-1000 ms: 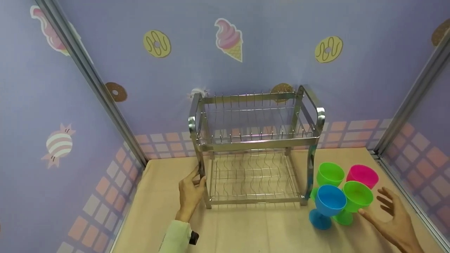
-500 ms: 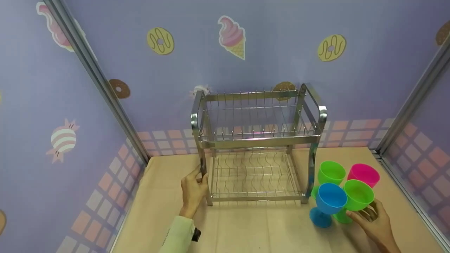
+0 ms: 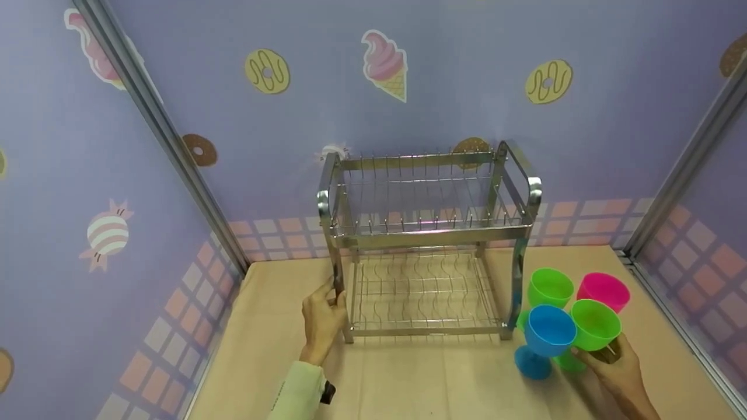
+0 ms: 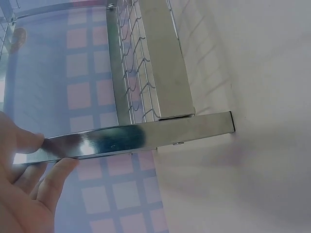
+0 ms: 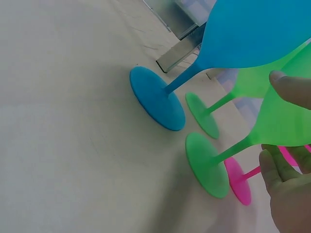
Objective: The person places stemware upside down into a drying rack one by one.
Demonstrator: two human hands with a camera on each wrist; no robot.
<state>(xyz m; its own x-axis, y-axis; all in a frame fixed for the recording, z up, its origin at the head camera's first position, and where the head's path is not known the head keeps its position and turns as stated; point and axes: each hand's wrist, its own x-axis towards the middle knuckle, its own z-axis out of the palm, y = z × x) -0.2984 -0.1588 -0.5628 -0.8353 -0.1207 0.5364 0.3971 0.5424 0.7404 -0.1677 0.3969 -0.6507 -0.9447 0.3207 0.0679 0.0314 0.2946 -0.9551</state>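
Note:
My left hand [image 3: 322, 324] grips the left front post of a two-tier metal dish rack [image 3: 432, 236]. In the left wrist view its thumb and fingers lie on either side of the flat post [image 4: 112, 140]. My right hand [image 3: 620, 373] holds the nearer green goblet [image 3: 595, 324] by its bowl. The right wrist view shows the thumb [image 5: 291, 88] on one side of that bowl and fingers [image 5: 277, 167] on the other. This goblet stands upright, its foot [image 5: 206, 165] on the tabletop. A blue goblet [image 3: 550, 331] stands just left of it.
Behind stand another green goblet [image 3: 550, 287] and a pink goblet [image 3: 604, 290], close together. The rack's right front post [image 3: 517, 280] is just left of the goblets. A cloth-covered table [image 3: 408, 379] lies below, and patterned walls [image 3: 443, 52] with metal frame bars enclose it.
My right hand has moved left from beside the goblets and taken hold of the nearer green goblet. The left hand stays on the rack post. The head view has shifted slightly.

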